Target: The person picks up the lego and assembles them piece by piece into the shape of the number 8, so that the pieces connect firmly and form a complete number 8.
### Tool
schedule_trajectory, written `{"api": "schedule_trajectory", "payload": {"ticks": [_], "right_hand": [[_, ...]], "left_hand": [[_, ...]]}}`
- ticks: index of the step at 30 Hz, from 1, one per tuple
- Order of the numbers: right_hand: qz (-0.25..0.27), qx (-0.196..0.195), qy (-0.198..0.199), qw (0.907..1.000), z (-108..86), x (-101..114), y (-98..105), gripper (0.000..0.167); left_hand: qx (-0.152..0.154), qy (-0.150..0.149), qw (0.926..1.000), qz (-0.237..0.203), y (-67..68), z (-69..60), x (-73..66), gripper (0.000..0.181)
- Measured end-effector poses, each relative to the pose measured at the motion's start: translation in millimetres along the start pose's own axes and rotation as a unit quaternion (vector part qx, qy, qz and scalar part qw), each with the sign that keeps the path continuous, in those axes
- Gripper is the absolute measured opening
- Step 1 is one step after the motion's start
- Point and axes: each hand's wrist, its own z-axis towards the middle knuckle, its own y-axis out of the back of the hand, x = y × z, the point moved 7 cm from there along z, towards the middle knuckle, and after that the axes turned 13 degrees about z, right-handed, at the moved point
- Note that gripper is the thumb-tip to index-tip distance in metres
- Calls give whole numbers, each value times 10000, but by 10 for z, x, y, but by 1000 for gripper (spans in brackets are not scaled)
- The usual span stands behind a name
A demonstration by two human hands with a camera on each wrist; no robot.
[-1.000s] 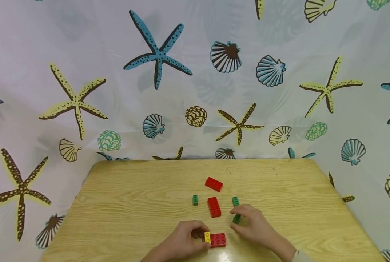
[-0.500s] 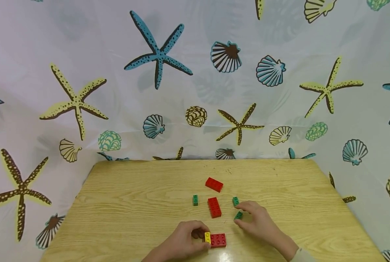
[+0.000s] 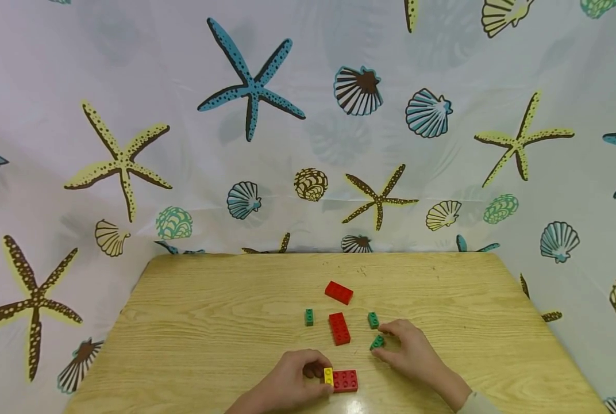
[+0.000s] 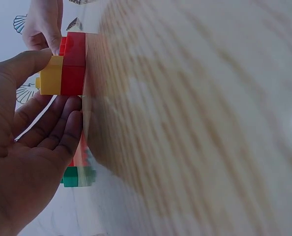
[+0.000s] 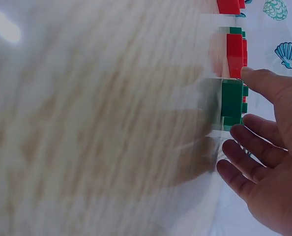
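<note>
A yellow brick sits upon the left end of a red brick near the table's front. My left hand holds this pair at its left end, its thumb against the yellow brick in the left wrist view. To the right, my right hand has thumb and forefinger at the two ends of a small green brick, which lies slanted on the table. In the right wrist view, that green brick stands between the thumb and forefinger of the right hand.
Just behind the right fingertips lies another green brick. A red brick lies mid-table, a third green brick to its left and a further red brick behind. A patterned curtain surrounds the wooden table.
My right hand has shifted slightly right, and the green brick at its fingertips has moved a little right and turned. My left hand stays in place on the yellow and red bricks.
</note>
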Motion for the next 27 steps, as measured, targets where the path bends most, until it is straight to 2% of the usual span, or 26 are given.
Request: {"api": "schedule_trajectory", "payload": {"ticks": [12,27], "right_hand": [[-146,28,-151,9998,-6,-29,-6,42],[-234,43,-29,9997,3,-69,-47,37]], "left_hand": [[-29,-45,10000,16,-2,-8,0,29],[-51,-75,10000,-14,2,-15,-5,30]]}}
